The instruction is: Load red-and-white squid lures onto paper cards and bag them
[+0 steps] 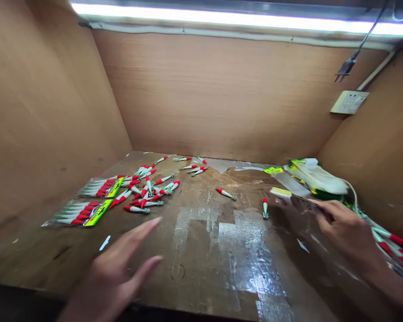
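Note:
My left hand (pixel 121 264) hovers over the near left of the table, thumb and fingers apart, with nothing in it. Beyond it lies a loose heap of red-and-white squid jigs (pixel 147 192) with green-tinted hooked ends. My right hand (pixel 342 228) is closed on a clear plastic bag (pixel 302 210) that has a yellow-and-white header; motion blurs it, and its contents cannot be made out. A single squid jig (pixel 265 208) lies just left of that bag. Another jig (pixel 226 193) rests near the middle.
Two filled packs of jigs (pixel 80 212) lie at the left. A pile of clear bags with yellow headers (pixel 317 176) is at the back right, with more jigs (pixel 394 246) along the right edge. Wooden walls enclose the table; a plug (pixel 345 67) hangs above.

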A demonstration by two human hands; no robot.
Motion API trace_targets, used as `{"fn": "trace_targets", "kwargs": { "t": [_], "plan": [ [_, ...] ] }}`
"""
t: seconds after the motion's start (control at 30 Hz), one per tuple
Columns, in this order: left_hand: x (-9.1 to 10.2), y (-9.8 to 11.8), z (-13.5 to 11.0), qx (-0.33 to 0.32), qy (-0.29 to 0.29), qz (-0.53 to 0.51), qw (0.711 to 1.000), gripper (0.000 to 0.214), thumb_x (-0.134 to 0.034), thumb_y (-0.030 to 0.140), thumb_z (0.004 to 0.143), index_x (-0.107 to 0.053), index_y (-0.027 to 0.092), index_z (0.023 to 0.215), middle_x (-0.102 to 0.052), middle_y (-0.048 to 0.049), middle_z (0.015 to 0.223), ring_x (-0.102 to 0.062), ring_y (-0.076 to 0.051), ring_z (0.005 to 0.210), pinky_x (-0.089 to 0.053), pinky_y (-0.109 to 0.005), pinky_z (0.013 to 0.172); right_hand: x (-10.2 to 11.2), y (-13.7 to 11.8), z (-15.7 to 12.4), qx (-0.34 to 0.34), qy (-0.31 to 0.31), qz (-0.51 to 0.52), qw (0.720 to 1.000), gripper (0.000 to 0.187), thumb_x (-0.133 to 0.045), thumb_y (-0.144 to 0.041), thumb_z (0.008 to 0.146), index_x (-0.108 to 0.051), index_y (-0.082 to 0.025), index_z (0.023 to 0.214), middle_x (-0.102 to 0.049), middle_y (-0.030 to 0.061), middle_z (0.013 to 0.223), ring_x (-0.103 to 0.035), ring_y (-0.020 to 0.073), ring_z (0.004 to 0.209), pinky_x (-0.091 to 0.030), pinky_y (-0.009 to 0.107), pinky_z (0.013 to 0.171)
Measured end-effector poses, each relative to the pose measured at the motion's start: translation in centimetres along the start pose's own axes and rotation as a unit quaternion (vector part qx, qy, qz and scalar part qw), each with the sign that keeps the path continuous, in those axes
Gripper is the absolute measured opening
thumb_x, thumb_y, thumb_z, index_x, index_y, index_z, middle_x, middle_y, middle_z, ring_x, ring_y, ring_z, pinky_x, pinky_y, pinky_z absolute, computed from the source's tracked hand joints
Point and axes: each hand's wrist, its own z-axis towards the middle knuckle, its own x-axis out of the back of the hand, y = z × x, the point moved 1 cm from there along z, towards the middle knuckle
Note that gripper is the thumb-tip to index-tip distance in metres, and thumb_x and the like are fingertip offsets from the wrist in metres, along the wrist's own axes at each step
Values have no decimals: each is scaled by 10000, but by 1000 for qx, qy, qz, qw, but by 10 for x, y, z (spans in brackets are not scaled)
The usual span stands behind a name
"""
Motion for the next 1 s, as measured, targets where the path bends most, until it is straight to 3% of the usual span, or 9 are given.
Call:
{"fn": "trace_targets", "kwargs": {
  "t": [0.1, 0.23, 0.3, 0.4, 0.53, 0.63, 0.73, 0.87, 1.0],
  "plan": [
    [-49, 47, 58, -128, -75, 9, 989, 914, -655, 546, 888, -112, 288, 1577, -189, -51, 1575, -255, -266, 1432, -306, -414, 1171, -10, -59, 12, -101, -116, 246, 957, 317, -584, -464, 902, -661, -189, 1040, -681, 85, 981, -632, 235, 814, -470, 335, 675],
    [-105, 59, 106, -124, -225, 56, 965, 1265, -825, 652, 651, -76, 235, 1581, -51, -162, 1584, -124, -412, 1440, -279, -611, 1108, -64, -123, 29, -63, -374, 448, 809, 444, -608, -494, 880, -675, -130, 1125, -692, 100, 1032, -656, 258, 909, -509, 333, 760],
    [-118, 42, 111, -97, -302, 57, 947, 1137, -852, 575, 641, -270, 199, 1542, -235, -202, 1532, -306, -415, 1367, -368, -571, 1058, -91, -139, 52, -33, -312, 374, 873, 429, -562, -480, 914, -686, -142, 1147, -694, 91, 1061, -653, 238, 932, -498, 324, 797],
    [-120, 16, 107, -85, -300, 26, 950, 915, -810, 499, 698, -403, 221, 1469, -487, -139, 1340, -505, -335, 1175, -480, -489, 956, -128, -158, 94, 51, -232, 182, 954, 324, -511, -374, 944, -719, -183, 1101, -693, 73, 1088, -644, 206, 969, -460, 297, 833],
    [-122, 6, 103, -85, -272, 13, 959, 963, -807, 539, 698, -368, 202, 1486, -480, -116, 1343, -477, -318, 1192, -477, -472, 971, -169, -185, 127, 117, -293, 128, 940, 190, -641, -220, 779, -757, -182, 924, -708, 99, 910, -655, 265, 872, -446, 322, 729],
    [-128, 10, 104, -98, -250, 5, 963, 1043, -800, 599, 698, -315, 155, 1507, -405, -126, 1436, -410, -324, 1271, -435, -493, 1031, -176, -191, 134, 131, -276, 129, 943, 334, -590, -117, 774, -731, -165, 1073, -691, 121, 1030, -633, 274, 956, -448, 347, 802],
    [-134, 13, 104, -84, -246, -15, 966, 906, -767, 543, 759, -354, 189, 1483, -462, -105, 1380, -458, -305, 1224, -458, -484, 1005, -158, -173, 136, 96, -252, 249, 930, 341, -546, -205, 902, -657, -151, 1220, -668, 104, 1063, -619, 189, 917, -469, 301, 820],
    [-137, 9, 101, -62, -225, -79, 969, 918, -756, 422, 765, -265, 246, 1521, -422, -74, 1403, -493, -254, 1203, -466, -400, 1016, -125, -126, 113, -52, -218, 587, 778, 301, -719, -315, 849, -672, -181, 1114, -658, 64, 983, -609, 127, 811, -491, 246, 758],
    [-145, 2, 102, -75, -199, -120, 970, 896, -718, 265, 761, -237, 292, 1516, -376, -33, 1431, -490, -195, 1211, -445, -322, 1039, -108, -93, 68, -13, -149, 577, 803, 127, -740, -214, 834, -722, -197, 958, -649, 68, 1002, -611, 148, 918, -495, 245, 799]
  ]
}}
